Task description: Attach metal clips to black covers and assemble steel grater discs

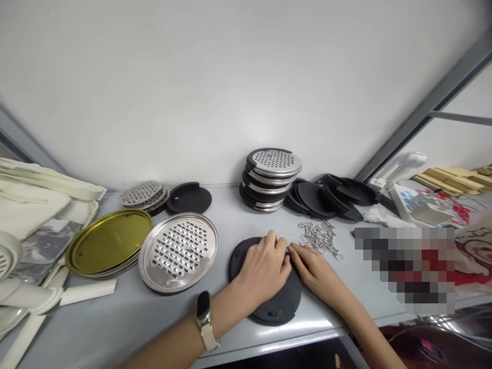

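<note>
A black round plastic disc (279, 305) with small slots lies flat on the table in front of me. My left hand (265, 266) rests on top of it, fingers bent and closed at the disc's upper right edge. At that same edge my right hand (313, 266) pinches with thumb and forefinger. A small glint of metal shows between the two hands, but what the fingertips hold is mostly hidden. Just beyond my right hand is a loose pile of metal wire hooks (320, 236). To the left lies a round metal grater plate (180, 251) with raised holes.
Gold-coloured round plates (111, 241) are stacked at left, with smaller grater discs (142, 195) and a black disc (190, 198) behind. Graters in black holders (272, 179) form a tall stack by the wall. More black holders (319, 197) lie right of it. A white fan (23, 292) stands far left.
</note>
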The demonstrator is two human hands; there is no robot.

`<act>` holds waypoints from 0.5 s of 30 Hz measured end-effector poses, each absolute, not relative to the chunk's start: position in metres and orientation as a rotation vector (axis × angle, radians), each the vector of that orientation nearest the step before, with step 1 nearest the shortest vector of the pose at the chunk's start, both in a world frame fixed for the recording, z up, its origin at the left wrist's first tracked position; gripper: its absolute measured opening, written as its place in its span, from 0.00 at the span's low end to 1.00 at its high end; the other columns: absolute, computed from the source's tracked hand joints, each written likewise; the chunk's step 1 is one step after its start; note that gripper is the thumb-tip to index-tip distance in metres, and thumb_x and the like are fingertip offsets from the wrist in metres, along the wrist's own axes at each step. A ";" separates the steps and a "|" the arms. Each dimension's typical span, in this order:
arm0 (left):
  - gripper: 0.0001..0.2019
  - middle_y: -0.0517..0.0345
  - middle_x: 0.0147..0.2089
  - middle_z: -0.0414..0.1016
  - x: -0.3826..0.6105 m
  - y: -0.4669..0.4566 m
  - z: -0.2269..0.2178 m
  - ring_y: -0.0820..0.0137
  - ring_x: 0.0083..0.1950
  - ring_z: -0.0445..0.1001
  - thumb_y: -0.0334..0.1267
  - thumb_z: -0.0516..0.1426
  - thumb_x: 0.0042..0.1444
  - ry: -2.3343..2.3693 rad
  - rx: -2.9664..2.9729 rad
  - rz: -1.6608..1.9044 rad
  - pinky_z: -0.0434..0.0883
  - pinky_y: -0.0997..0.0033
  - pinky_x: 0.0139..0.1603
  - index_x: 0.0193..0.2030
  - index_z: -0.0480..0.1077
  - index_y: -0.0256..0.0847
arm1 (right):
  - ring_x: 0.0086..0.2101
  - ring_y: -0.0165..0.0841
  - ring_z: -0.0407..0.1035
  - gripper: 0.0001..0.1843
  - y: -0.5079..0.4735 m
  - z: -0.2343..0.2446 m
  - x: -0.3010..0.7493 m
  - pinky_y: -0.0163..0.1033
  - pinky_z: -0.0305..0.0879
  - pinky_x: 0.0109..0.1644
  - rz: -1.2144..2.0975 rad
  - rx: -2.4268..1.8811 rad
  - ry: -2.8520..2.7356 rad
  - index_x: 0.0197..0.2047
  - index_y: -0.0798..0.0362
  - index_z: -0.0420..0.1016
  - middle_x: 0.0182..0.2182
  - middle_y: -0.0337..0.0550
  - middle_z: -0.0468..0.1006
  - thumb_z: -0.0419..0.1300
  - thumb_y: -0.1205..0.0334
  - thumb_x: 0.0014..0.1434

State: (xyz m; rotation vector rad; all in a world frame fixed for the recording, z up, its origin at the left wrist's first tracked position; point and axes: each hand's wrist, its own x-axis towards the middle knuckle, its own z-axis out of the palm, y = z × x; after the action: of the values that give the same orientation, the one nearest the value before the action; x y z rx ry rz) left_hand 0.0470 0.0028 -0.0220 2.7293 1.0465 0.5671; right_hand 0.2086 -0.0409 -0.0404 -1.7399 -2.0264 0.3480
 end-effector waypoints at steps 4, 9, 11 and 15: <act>0.04 0.57 0.42 0.63 0.047 0.002 -0.021 0.66 0.39 0.71 0.36 0.50 0.62 1.041 2.727 0.552 0.71 0.68 0.33 0.43 0.61 0.41 | 0.27 0.36 0.63 0.17 -0.041 -0.041 0.208 0.40 0.58 0.34 0.269 -1.712 -2.065 0.29 0.50 0.63 0.24 0.42 0.71 0.41 0.62 0.69; 0.04 0.56 0.42 0.63 0.047 0.002 -0.020 0.66 0.40 0.71 0.35 0.49 0.62 1.037 2.730 0.535 0.72 0.68 0.34 0.43 0.61 0.41 | 0.27 0.36 0.63 0.16 -0.043 -0.042 0.208 0.39 0.57 0.32 0.241 -1.734 -2.053 0.28 0.49 0.60 0.23 0.40 0.69 0.42 0.61 0.68; 0.04 0.56 0.42 0.63 0.047 0.002 -0.020 0.66 0.40 0.71 0.36 0.49 0.63 1.040 2.722 0.520 0.72 0.68 0.34 0.43 0.61 0.41 | 0.26 0.36 0.63 0.15 -0.044 -0.043 0.208 0.38 0.57 0.31 0.239 -1.761 -2.004 0.28 0.49 0.57 0.22 0.39 0.67 0.43 0.60 0.67; 0.04 0.56 0.42 0.64 0.047 0.002 -0.020 0.66 0.39 0.71 0.36 0.48 0.63 1.037 2.717 0.523 0.72 0.68 0.34 0.43 0.61 0.41 | 0.27 0.36 0.63 0.14 -0.045 -0.046 0.207 0.37 0.56 0.30 0.254 -1.780 -1.959 0.29 0.48 0.55 0.22 0.38 0.66 0.43 0.59 0.68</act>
State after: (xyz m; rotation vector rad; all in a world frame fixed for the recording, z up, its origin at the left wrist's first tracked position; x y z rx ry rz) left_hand 0.0470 0.0020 -0.0204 2.7168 1.0371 0.5234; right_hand 0.2072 -0.0449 -0.0460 -1.7795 -1.9593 0.2538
